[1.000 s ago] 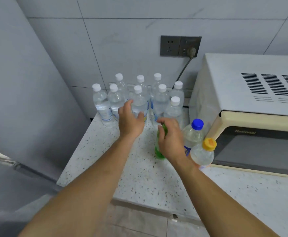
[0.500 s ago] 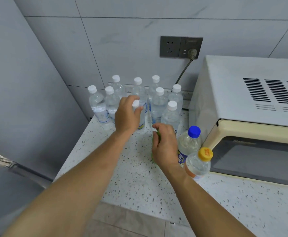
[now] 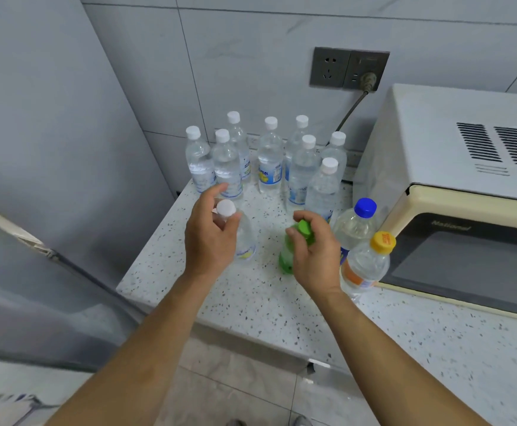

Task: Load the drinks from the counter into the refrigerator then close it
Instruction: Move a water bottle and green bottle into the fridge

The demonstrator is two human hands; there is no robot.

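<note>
The refrigerator [image 3: 35, 287] stands well to the left of the left hand, with what looks like its door edge slanting across the lower left; the microwave [image 3: 454, 186] sits to the right of the right hand, on the same speckled counter [image 3: 251, 302]; beyond both hands, toward the wall, stands a cluster of white-capped water bottles [image 3: 300, 170], upright and close together; just right of the right hand stand a blue-capped bottle [image 3: 355, 222] and an orange-capped bottle [image 3: 367, 265], near or touching each other, I cannot tell which.

The left hand [image 3: 211, 238] has its fingers and thumb curled round the neck of a clear water bottle [image 3: 244, 241], white cap showing above the thumb; the right hand [image 3: 315, 253] grips a green bottle [image 3: 291, 250] just under its green cap; whether either bottle is clear of the counter I cannot tell.

The step in hand appears to be carrying this pair leftward to the refrigerator; to do it well, I would keep both upright with the grips snug below the cap flange, since neck holds let a full bottle swing; lift straight up before turning, so the green one does not clip its neighbours on the right; most of the drinks remain to be loaded.
</note>
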